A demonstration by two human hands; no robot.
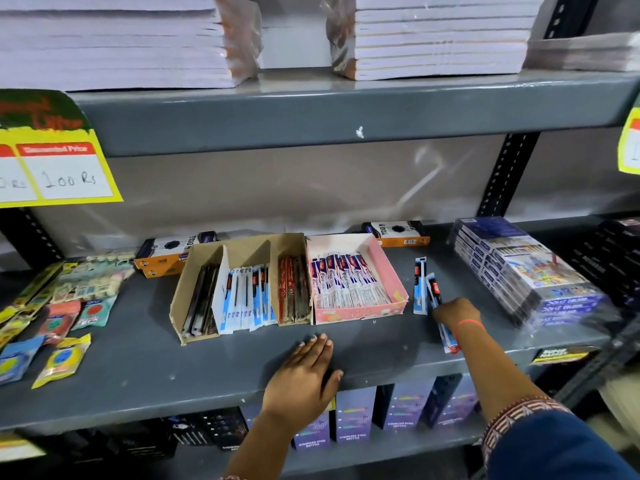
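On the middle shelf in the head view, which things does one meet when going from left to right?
Loose sachets, brown cardboard box, pink box, lying pen pack, right hand gripping the held pen pack, wrapped stack of boxes.

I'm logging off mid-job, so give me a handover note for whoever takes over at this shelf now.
Left hand: open, flat on the shelf front edge, holding nothing.
Right hand: grips a blue pen packet just right of the pink box.
A second loose packet lies beside it on the shelf.
Done: pink box and cardboard box hold rows of packets.
Left: likely file both loose packets into a box.
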